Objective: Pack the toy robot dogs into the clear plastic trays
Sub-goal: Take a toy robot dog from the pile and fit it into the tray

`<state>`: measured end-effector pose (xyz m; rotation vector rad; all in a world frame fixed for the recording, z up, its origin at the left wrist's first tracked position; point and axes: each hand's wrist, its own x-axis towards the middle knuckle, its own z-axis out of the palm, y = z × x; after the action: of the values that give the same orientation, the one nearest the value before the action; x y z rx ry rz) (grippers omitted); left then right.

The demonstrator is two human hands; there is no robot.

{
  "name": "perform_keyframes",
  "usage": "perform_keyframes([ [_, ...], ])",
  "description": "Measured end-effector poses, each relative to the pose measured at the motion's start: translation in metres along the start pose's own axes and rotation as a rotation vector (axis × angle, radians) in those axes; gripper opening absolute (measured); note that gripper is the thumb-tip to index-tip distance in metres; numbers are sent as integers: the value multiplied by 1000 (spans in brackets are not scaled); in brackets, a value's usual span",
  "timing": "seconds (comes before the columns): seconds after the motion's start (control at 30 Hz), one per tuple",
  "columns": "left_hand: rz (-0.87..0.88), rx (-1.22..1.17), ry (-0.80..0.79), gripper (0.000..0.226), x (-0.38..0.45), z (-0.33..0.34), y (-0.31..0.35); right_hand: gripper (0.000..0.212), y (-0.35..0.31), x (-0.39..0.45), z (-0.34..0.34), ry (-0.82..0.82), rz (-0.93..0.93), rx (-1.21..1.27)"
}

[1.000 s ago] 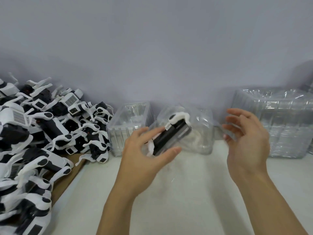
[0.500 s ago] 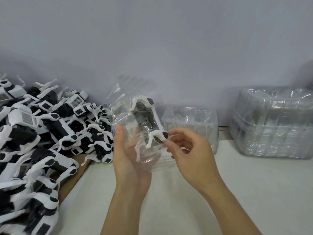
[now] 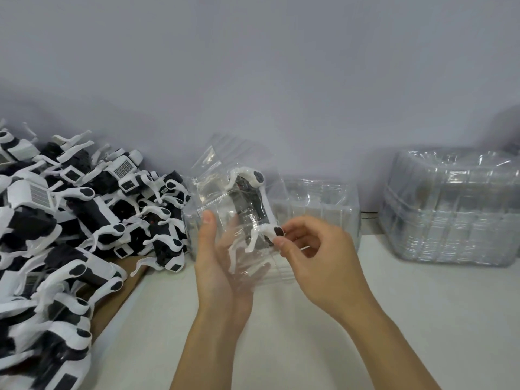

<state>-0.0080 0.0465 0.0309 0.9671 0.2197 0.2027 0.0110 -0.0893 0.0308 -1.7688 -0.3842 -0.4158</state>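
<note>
— What's nearest, at centre frame?

— The left hand (image 3: 222, 266), palm up, fingers curled round a clear plastic tray (image 3: 239, 209) held above the white table (image 3: 351, 319). A toy robot dog (image 3: 253, 209) sits in it, blurred by the plastic. The right hand (image 3: 318, 254) pinches the dog's white leg at its black joint.

— And the fingers under the tray?

— Only seen through the plastic, hard to make out.

— Farther back?

— At left, a pile of robot dogs (image 3: 84, 215), cut off by the frame edge. Behind the hands, more stacked trays (image 3: 323, 204), partly hidden. At right, a bigger tray stack (image 3: 450, 206), its count unreadable, against the grey wall (image 3: 253, 66).
</note>
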Motion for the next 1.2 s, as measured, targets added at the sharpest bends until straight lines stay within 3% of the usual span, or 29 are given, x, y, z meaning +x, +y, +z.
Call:
perform_keyframes([
  [0.2, 12, 23, -46, 64, -4, 2, 1, 10, -1, 1, -8, -28, 4, -60],
  [0.27, 12, 46, -75, 71, -5, 3, 1, 8, -3, 2, -16, -31, 1, -86],
  [0.43, 114, 243, -247, 54, -4, 10, -8, 21, -6, 10, -31, 195, -6, -4],
  [0.53, 164, 349, -344, 47, -5, 12, -13, 17, -10, 11, -34, 233, -59, 15],
  [0.8, 168, 381, -319, 70, 2, 5, -18, 20, -7, 10, -30, 241, -35, 64],
  [0.87, 175, 410, -310, 67, 1, 3, -16, 20, -6, 9, -31, 207, -3, 73],
  [0.97, 219, 500, -387, 46, -3, 4, -11, 25, -6, 11, -45, 163, 110, 103],
  [1.2, 324, 882, -414, 64, -5, 7, -8, 25, -15, 12, -115, 311, 663, 269],
])
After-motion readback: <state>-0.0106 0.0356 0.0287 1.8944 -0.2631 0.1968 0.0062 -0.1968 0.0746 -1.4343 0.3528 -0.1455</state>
